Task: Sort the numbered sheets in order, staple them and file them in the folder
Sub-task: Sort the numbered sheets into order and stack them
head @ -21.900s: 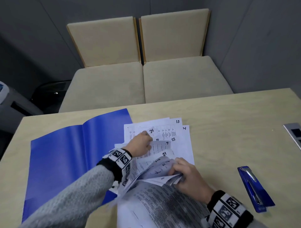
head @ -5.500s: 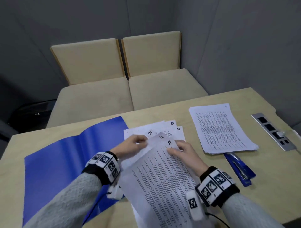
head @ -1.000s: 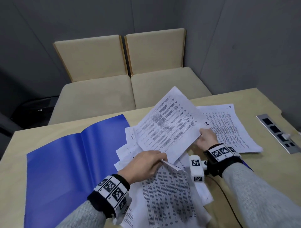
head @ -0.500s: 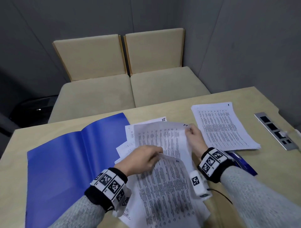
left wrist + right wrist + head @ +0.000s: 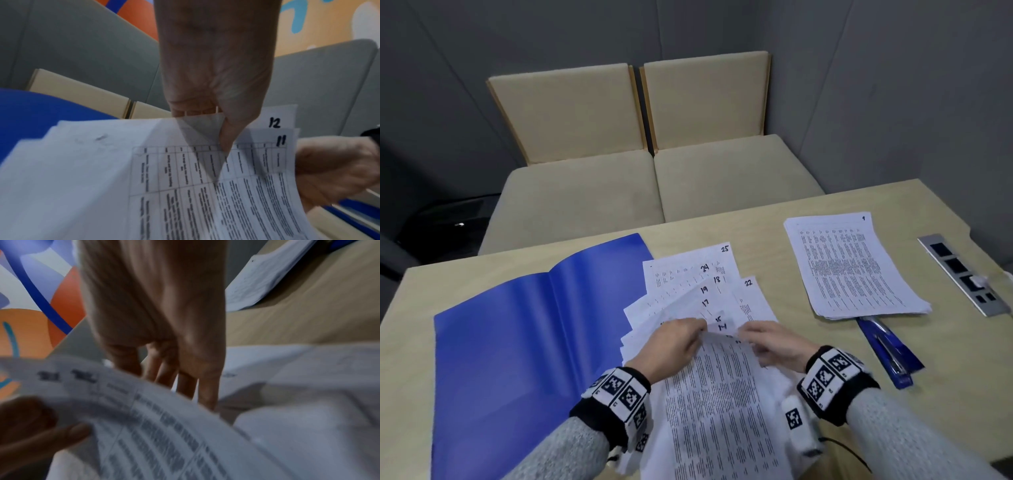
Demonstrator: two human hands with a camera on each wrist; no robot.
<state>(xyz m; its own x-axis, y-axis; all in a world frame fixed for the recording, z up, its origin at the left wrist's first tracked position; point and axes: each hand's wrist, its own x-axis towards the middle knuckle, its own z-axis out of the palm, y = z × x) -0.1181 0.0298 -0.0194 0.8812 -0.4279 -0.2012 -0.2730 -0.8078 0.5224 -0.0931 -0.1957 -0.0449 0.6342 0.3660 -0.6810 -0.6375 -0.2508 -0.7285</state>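
Note:
Loose numbered sheets (image 5: 705, 287) lie fanned mid-table, with 25, 24, 22, 19, 18, 17 showing. My left hand (image 5: 700, 330) pinches the top edge of the nearer printed sheets (image 5: 719, 411); the left wrist view shows its thumb (image 5: 226, 139) on sheet 11 (image 5: 236, 186), with 12 behind. My right hand (image 5: 746, 337) holds the same sheets at their top right corner, fingers (image 5: 185, 382) behind the curled paper. A squared pile of sheets (image 5: 852, 267) lies at the right. The blue folder (image 5: 517, 342) lies open at the left. The blue stapler (image 5: 890, 353) pokes out from under the pile.
A metal socket strip (image 5: 965, 274) is set into the table at the far right. Two beige padded seats (image 5: 654, 185) stand beyond the far table edge. Bare tabletop (image 5: 945, 394) shows right of the stapler.
The sheet my right hand held up a second ago is back down on the loose fan. That hand has come back left to the near sheets' top corner, beside my left hand.

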